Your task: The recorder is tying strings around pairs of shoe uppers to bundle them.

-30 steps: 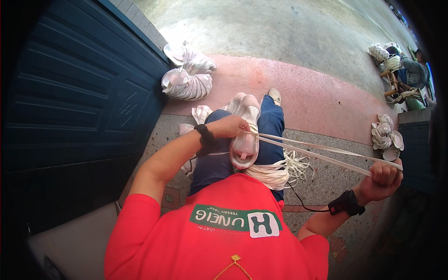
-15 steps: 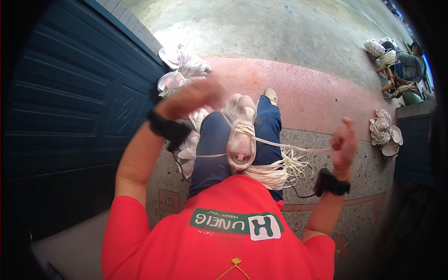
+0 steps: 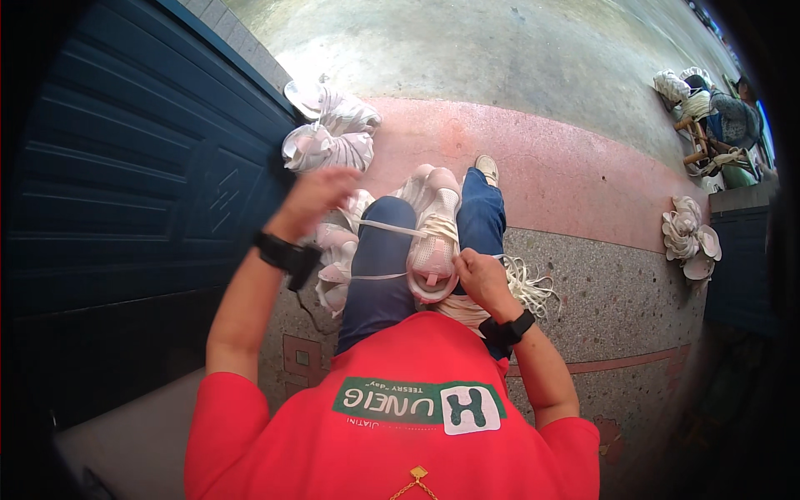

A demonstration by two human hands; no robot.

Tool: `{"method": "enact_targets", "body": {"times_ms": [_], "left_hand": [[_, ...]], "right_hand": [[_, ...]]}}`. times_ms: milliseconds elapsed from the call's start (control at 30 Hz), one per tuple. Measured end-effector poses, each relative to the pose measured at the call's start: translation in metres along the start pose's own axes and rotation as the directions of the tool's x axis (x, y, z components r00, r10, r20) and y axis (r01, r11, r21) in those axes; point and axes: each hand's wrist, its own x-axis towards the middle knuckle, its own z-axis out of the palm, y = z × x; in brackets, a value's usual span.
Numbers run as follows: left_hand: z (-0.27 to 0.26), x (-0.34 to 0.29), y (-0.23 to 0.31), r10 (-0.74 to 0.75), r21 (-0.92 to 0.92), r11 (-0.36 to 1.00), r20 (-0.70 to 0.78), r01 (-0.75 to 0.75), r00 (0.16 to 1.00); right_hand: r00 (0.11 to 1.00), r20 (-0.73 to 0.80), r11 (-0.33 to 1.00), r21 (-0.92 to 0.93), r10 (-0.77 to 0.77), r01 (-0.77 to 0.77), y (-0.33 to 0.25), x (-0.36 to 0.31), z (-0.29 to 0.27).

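Observation:
A pale pink and white sneaker point(image 3: 433, 258) lies on my lap, its heel toward me, with another shoe partly hidden beside its toe. A white shoelace point(image 3: 387, 226) runs from its eyelets leftward across my thigh to my left hand point(image 3: 321, 196). That hand is raised left of my knee, its fingers closed at the lace's end. My right hand point(image 3: 485, 282) is pinched against the right side of the sneaker's collar. What its fingertips hold is too small to make out. A second thin lace crosses my left thigh lower down.
A bundle of white laces point(image 3: 529, 287) hangs by my right thigh. More shoes point(image 3: 335, 258) lie beside my left leg. Tied shoe bundles point(image 3: 333, 137) stand by the dark blue door point(image 3: 150, 183); another shoe bundle point(image 3: 690, 237) is at the right. A person point(image 3: 737, 117) sits far right.
My right hand has come in from far right, where a lace was stretched out to it, to the sneaker's side. My left hand has drawn slightly left, and a lace now stretches toward it.

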Motion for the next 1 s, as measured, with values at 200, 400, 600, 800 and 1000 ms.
{"method": "enact_targets", "body": {"times_ms": [200,400,600,800,1000], "left_hand": [[0.109,0.012,-0.073,0.098,0.513,0.818,0.321,-0.26,0.942],[0.132,0.015,-0.089,0.27,0.844,0.34,0.334,-0.414,0.903],[0.135,0.01,-0.098,0.251,0.881,0.335,0.257,-0.333,0.933],[0.137,0.018,-0.092,0.144,0.854,0.444,0.232,-0.272,0.962],[0.138,0.021,-0.106,0.144,0.746,0.609,0.229,-0.268,0.963]], "right_hand": [[1.0,0.006,1.0,-0.01,-0.019,0.019,-0.001,-0.006,-0.006],[0.988,-0.114,0.985,0.154,0.102,-0.084,0.009,-0.004,-0.007],[0.982,-0.188,0.959,0.283,0.022,0.032,-0.01,0.004,0.003],[0.937,-0.312,0.968,0.142,-0.155,0.207,-0.004,0.013,0.029],[0.962,-0.216,0.984,0.023,-0.167,0.176,-0.004,0.011,0.016]]}}
